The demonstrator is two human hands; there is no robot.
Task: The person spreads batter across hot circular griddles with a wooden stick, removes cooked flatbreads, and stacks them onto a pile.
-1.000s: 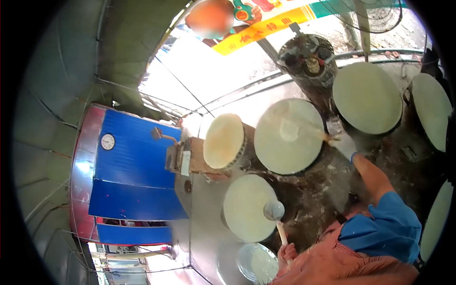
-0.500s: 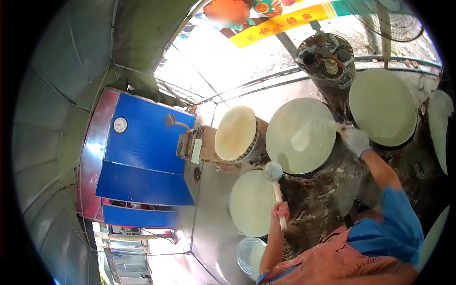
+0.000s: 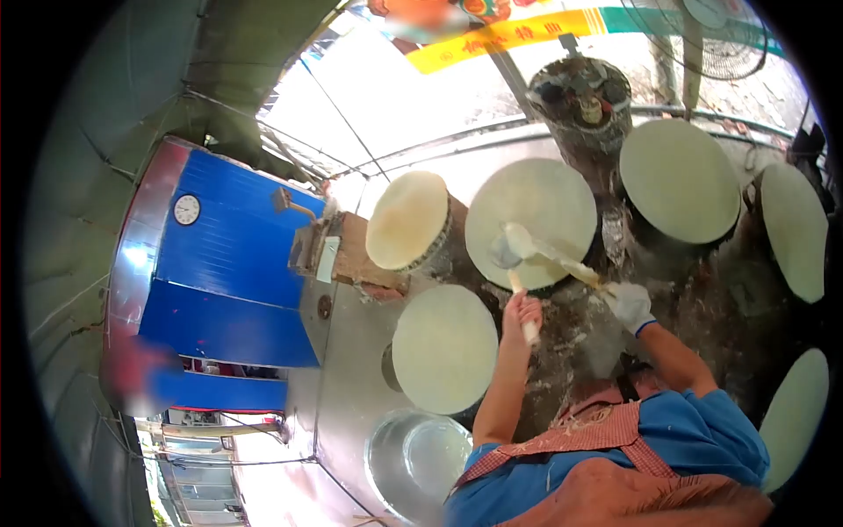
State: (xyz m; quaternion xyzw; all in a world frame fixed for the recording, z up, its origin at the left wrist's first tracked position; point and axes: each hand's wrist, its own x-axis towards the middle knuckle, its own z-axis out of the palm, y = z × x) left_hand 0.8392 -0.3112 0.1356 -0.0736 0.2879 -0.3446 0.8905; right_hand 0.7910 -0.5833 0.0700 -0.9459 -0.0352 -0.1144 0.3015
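Observation:
My left hand (image 3: 524, 314), bare, is closed round the wooden handle of a ladle (image 3: 504, 255). The ladle's metal bowl is over the lower left part of a large round griddle (image 3: 558, 198) coated with pale batter. My right hand (image 3: 631, 307) wears a white glove and grips a batter-covered spatula (image 3: 571, 266). Its far end meets or overlaps the ladle's bowl above the griddle; whether they touch, I cannot tell. What the bowl contains is hard to make out.
Other round griddles with pale sheets stand around: one browned (image 3: 407, 220), one at lower left (image 3: 445, 350), one at right (image 3: 680, 182). A large metal basin (image 3: 386, 457) sits at the bottom. A barrel with clutter on top (image 3: 580, 92) stands behind. A fan (image 3: 729, 57) is at upper right.
My left hand has brought the ladle up over the central griddle. My right hand has moved down and left, bringing the spatula to the ladle. The whole view has shifted slightly.

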